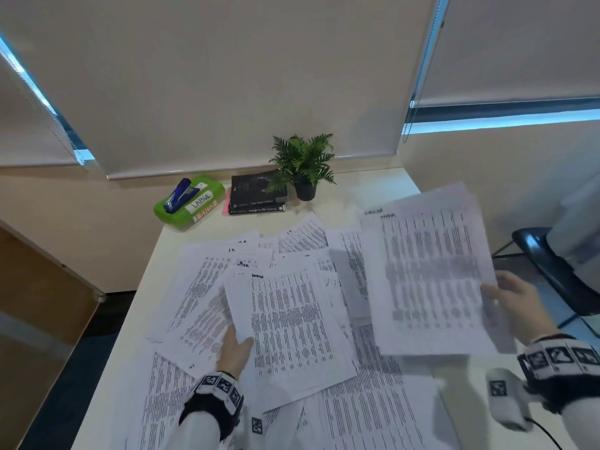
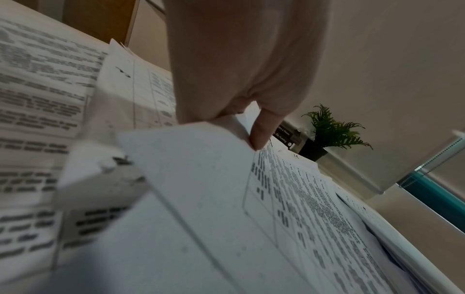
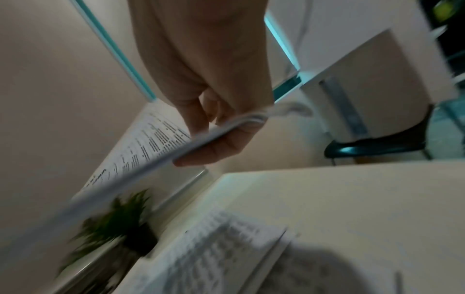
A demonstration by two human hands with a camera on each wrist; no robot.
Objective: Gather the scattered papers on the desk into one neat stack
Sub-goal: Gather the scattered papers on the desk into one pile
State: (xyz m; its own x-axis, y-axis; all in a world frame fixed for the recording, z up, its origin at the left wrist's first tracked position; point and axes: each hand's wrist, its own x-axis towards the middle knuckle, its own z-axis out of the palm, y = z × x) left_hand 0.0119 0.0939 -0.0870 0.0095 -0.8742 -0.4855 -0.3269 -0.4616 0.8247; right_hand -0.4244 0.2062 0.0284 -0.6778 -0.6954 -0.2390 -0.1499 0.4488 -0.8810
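Printed white papers (image 1: 207, 287) lie scattered and overlapping over most of the cream desk (image 1: 373, 190). My right hand (image 1: 513, 303) holds a bundle of collected sheets (image 1: 428, 280) lifted above the desk's right side, thumb on top and fingers (image 3: 214, 151) underneath. My left hand (image 1: 235, 349) grips the near left edge of a sheet (image 1: 292, 323) in the middle of the spread; the thumb (image 2: 261, 131) presses on top of that sheet (image 2: 201, 179), whose edge is raised off the pile.
At the desk's far end stand a green box (image 1: 191, 203) with a blue stapler (image 1: 178, 193) on it, dark stacked books (image 1: 258, 193) and a small potted fern (image 1: 305, 167). A dark chair (image 1: 552, 271) stands off the desk's right edge.
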